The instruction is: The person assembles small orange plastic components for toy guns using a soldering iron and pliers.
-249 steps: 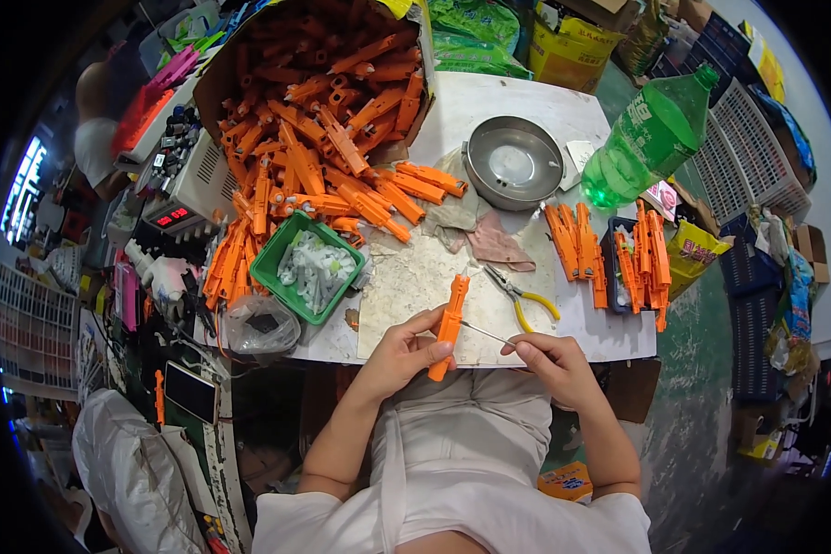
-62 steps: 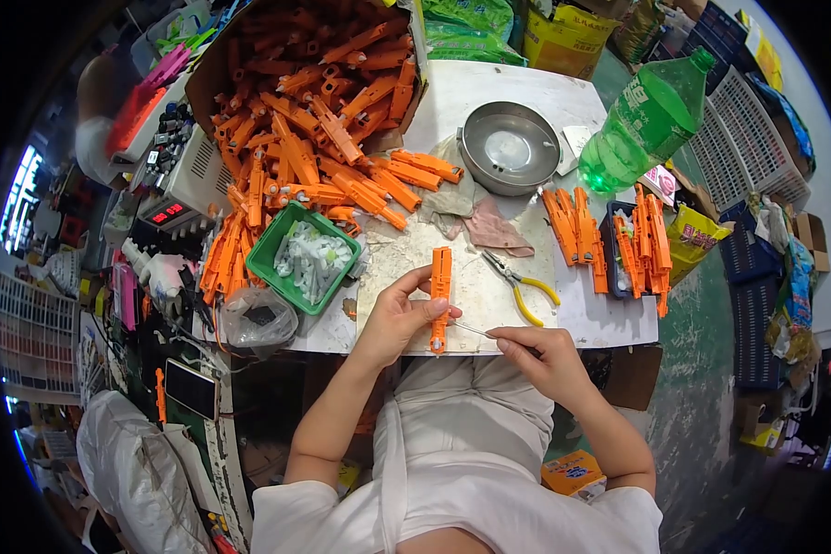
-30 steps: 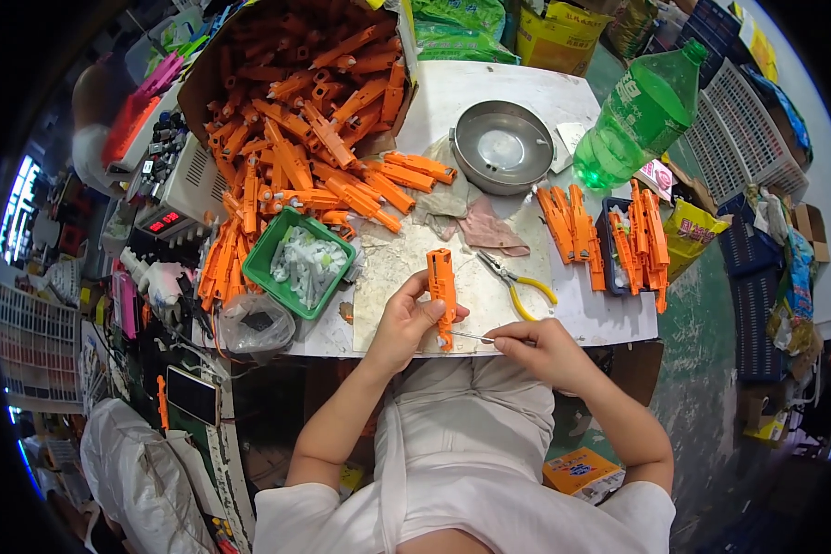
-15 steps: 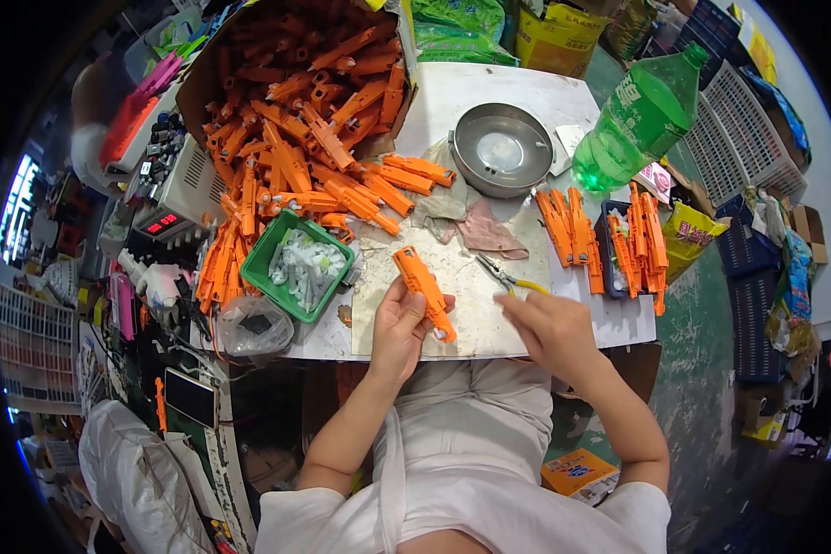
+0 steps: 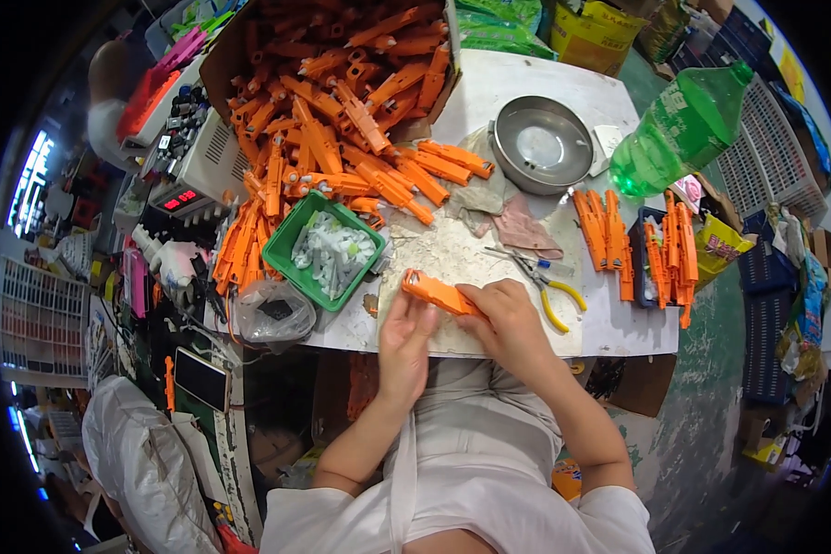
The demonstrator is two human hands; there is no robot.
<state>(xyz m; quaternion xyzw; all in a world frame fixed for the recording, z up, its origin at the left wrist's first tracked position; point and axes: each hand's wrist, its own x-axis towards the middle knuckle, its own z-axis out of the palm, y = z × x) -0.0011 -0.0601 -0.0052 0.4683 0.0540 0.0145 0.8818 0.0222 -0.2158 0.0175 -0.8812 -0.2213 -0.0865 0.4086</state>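
An orange plastic toy-like part (image 5: 439, 293) is held between my hands above the near edge of the worktable, lying nearly crosswise. My right hand (image 5: 515, 325) pinches its right end between thumb and fingers. At the other end, the fingers of my left hand (image 5: 404, 346) rest against the part from below and behind, partly hidden by it. Yellow-handled pliers (image 5: 556, 305) lie just beyond my right hand, touched by neither hand. To the left, a green bin (image 5: 275, 247) contains small grey and white plastic pieces (image 5: 328, 254).
A carton (image 5: 448, 78) spills a heap of orange parts (image 5: 342, 138) at the back left. Behind the pliers are a pink cloth (image 5: 526, 231) and a metal bowl (image 5: 542, 148). At right stand a green bottle (image 5: 683, 129) and a dark box (image 5: 649, 268) with more orange parts.
My right hand has moved left and taken hold of the orange part. The part has turned from steep to nearly crosswise, and my left hand has shifted to its left end. The view has shifted.
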